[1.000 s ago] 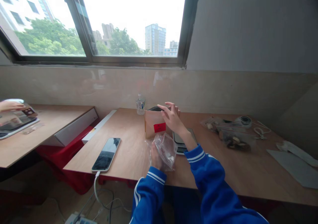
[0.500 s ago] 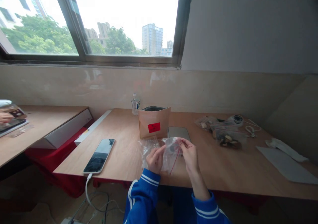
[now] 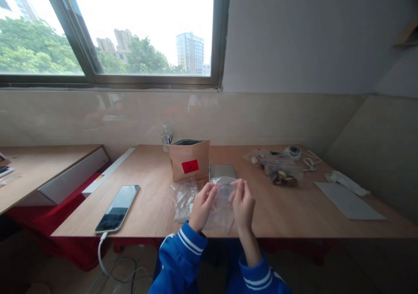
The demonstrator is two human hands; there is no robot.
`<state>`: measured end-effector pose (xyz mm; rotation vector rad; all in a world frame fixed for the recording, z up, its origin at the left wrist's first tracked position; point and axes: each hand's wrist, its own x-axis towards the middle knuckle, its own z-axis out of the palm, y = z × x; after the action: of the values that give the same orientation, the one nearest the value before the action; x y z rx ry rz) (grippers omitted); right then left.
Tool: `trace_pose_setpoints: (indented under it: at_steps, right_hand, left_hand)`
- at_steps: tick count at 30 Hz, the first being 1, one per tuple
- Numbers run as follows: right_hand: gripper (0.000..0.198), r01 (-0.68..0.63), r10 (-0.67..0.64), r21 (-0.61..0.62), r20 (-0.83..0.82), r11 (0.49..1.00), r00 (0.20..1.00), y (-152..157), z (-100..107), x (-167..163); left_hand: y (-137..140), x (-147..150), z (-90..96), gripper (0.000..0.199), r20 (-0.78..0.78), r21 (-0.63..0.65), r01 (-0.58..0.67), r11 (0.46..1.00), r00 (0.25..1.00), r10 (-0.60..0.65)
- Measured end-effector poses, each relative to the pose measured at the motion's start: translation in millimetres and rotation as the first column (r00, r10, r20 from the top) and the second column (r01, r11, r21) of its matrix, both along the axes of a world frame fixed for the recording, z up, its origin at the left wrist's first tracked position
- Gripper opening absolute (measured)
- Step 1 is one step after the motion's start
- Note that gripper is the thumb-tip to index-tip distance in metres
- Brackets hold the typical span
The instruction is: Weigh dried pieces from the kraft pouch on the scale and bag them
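Between my two hands a clear plastic zip bag with a red strip is held near the table's front edge. My left hand is closed on the bag's left side. On the opposite side, my right hand pinches it between thumb and fingers. More crumpled clear plastic bags lie just left of my left hand. Behind them stands a brown paper pouch, open at the top, with a red label. A flat silver-grey device lies behind the held bag, partly covered by it.
A phone with a white cable lies at the left. Behind the pouch stands a plastic bottle. Filled clear bags, a white round device, a grey sheet and white tissue are at the right.
My head view has turned to the right. My left hand has moved to the bag's left side, and the bag is now spread between both hands.
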<state>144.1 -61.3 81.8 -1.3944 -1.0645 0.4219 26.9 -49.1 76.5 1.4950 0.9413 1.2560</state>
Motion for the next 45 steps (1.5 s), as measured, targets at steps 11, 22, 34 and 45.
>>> trace_pose_setpoints:
  at_steps: [11, 22, 34, 45]
  right_hand:
    - [0.049, -0.268, 0.258, -0.067, -0.126, 0.961, 0.958, 3, -19, -2]
    - [0.042, 0.405, -0.399, 0.121, 0.561, 0.906, 0.726, 83, -98, 143]
    - [0.056, 0.602, -0.348, -0.092, 0.744, 0.793, 0.571, 80, -112, 156]
    - [0.037, 0.668, -0.295, -0.177, 0.795, 0.723, 0.53, 83, -113, 158]
  left_hand:
    - [1, -23, 1.4, 0.042, -0.09, -0.089, -0.292, 0.952, 0.955, 0.284]
    - [53, -89, -48.0, 0.043, -0.371, -0.207, -0.509, 0.835, 0.831, 0.414]
    - [13, -43, -56.7, 0.055, -0.74, 0.428, -0.294, 0.854, 0.429, 0.518]
    - [29, -45, -109.3, 0.05, -0.89, 0.331, -0.068, 0.941, 0.31, 0.335]
